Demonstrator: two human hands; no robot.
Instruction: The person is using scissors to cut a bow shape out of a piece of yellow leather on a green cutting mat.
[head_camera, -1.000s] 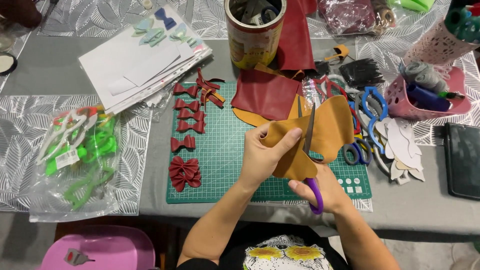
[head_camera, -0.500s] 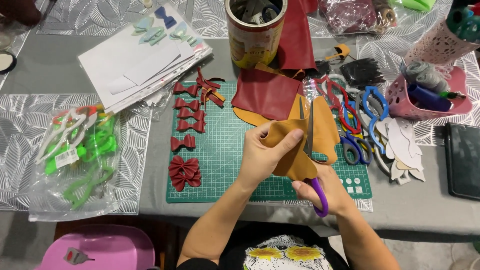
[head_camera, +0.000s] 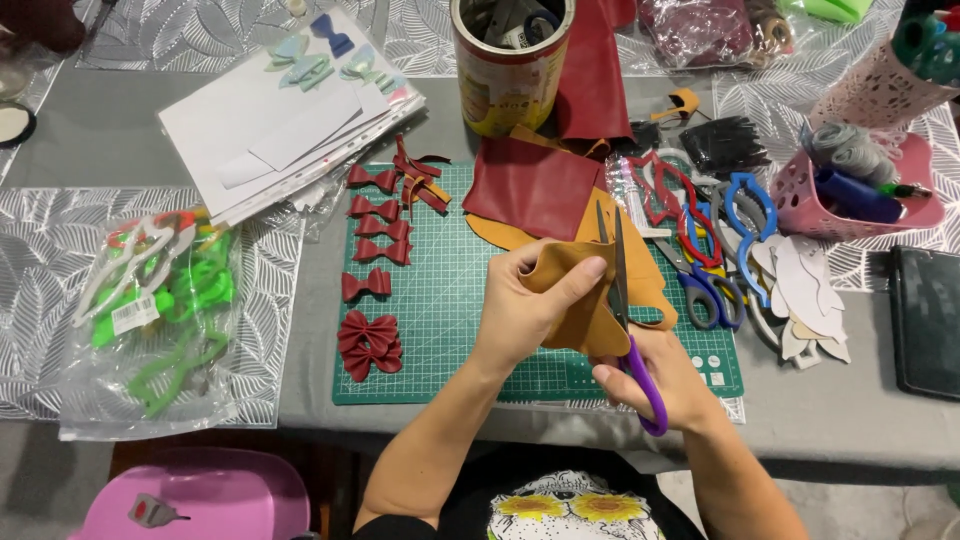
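Currently:
left hand (head_camera: 520, 310): fingers closed, pinching tan leather piece (head_camera: 580, 300), frame centre
right hand (head_camera: 665, 385): fingers curled through purple-handled scissors (head_camera: 625, 300), blades slightly parted on leather
under: green cutting mat (head_camera: 450, 290)

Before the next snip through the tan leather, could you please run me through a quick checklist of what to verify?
1. Left hand grips the tan leather piece: ok.
2. Right hand holds the purple-handled scissors: ok.
3. Blades open around the leather edge: ok.
4. Left fingers well away from the blades: not ok, the thumb lies close beside them.
5. Cut line marked on the leather: cannot tell.
6. Green cutting mat under the work: ok.
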